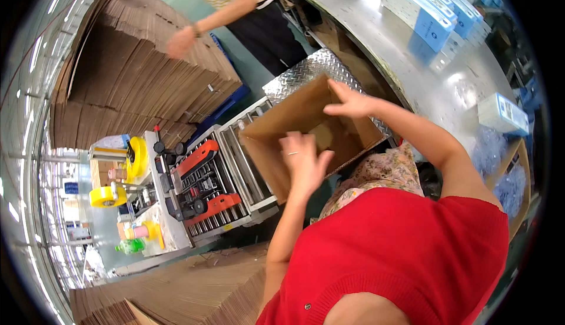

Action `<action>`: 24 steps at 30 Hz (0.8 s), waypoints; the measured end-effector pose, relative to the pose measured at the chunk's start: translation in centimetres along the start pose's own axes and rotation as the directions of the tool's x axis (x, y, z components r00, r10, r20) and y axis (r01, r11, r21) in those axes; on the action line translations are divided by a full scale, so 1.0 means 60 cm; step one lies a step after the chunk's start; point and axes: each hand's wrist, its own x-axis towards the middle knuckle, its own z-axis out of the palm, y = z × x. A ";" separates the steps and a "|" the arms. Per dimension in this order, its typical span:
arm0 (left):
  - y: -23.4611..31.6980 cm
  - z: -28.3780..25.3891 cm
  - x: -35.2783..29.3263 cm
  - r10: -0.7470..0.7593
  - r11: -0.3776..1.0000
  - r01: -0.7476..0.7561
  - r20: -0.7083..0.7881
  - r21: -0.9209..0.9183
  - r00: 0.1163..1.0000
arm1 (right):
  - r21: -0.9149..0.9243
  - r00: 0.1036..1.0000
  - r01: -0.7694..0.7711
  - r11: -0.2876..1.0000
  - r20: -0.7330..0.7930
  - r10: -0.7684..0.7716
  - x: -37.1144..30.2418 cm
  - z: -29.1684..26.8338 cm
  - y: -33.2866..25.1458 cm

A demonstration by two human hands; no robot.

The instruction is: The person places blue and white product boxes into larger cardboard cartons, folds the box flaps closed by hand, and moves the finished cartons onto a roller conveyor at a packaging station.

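Steel roller conveyor [242,169]; at its right end sat an open brown cardboard box [294,114]

Left hand [305,159], blurred, spread its fingers over the box; right hand [353,102], thumb apart from fingers, was at its rim; an uneven push risked tipping it; room showed along the far edge of the silver diamond-patterned plate [321,60].

No wording legible; print too small or blurred. White-and-blue boxes [434,29] in rows on metal worktop [406,69]: blue end of nearest box carries small round dark mark with fine print around it, unreadable. 1 separate white-and-blue box [504,113] near worktop's right edge: printed panel on side, blurred. 1 small yellow sticker [228,227] on side rail of roller conveyor [250,175], content too small. 1 pale tag-like patch [210,88] on cardboard stack [118,78], marks indistinct.
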 end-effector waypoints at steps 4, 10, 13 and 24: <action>-0.188 0.021 -0.087 -0.518 0.819 0.540 -0.157 0.192 0.841 | -0.544 0.955 -0.297 0.785 -0.179 0.237 -0.018 0.046 -0.050; -0.363 0.048 -0.215 -0.526 0.500 0.396 0.093 -0.770 0.845 | -0.703 0.921 -0.314 0.638 -0.063 0.384 -0.024 0.045 0.139; -0.339 0.052 -0.206 -0.629 0.116 0.516 0.339 -0.849 0.699 | -0.047 0.838 -0.446 0.894 0.328 0.435 -0.001 0.166 0.336; -0.292 0.350 -0.088 -0.556 0.111 0.714 0.553 -0.691 0.621 | -0.495 0.857 -0.349 0.796 -0.512 0.057 -0.014 -0.375 0.353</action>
